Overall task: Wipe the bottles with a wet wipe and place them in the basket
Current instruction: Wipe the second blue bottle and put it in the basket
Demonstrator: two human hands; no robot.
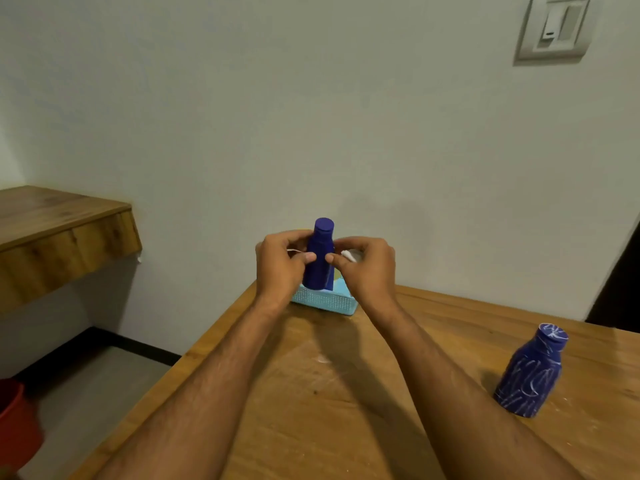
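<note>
Both hands hold a clean blue bottle (318, 259) upright just above the light blue basket (325, 301), at the table's (346, 393) far edge. The left hand (278, 268) curls its fingers around the bottle's side; the right hand (367, 268) pinches a white wet wipe (348, 255) against it. Wiping looks finished, so lowering the bottle into the basket comes next. A scribbled bottle (530, 372), well right of the basket, awaits wiping.
</note>
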